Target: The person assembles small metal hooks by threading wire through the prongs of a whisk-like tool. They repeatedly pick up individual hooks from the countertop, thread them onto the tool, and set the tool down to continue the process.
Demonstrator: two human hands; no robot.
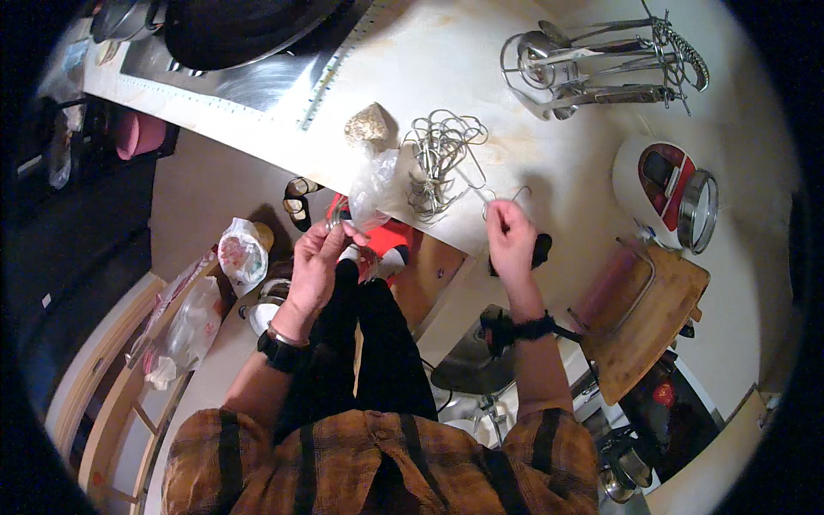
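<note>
- Metal hooks (pixel 436 159) lie tangled on the counter (pixel 571 163)
- Left hand (pixel 316 259): thumb and fingertips pinched together on shiny wire (pixel 336 212)
- Right hand (pixel 512 243): fingers curled, pinching a thin hook (pixel 486 204)

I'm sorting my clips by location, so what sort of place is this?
Most likely a kitchen: there's a large black pan at the upper left, metal cooking utensils at the upper right, and a wooden board at the right.

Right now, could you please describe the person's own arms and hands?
Brown plaid sleeves with black stripes end near the elbows. The bare left hand has a black wristband and thin bracelet at its wrist; the bare right hand, a bulky black strap.
</note>
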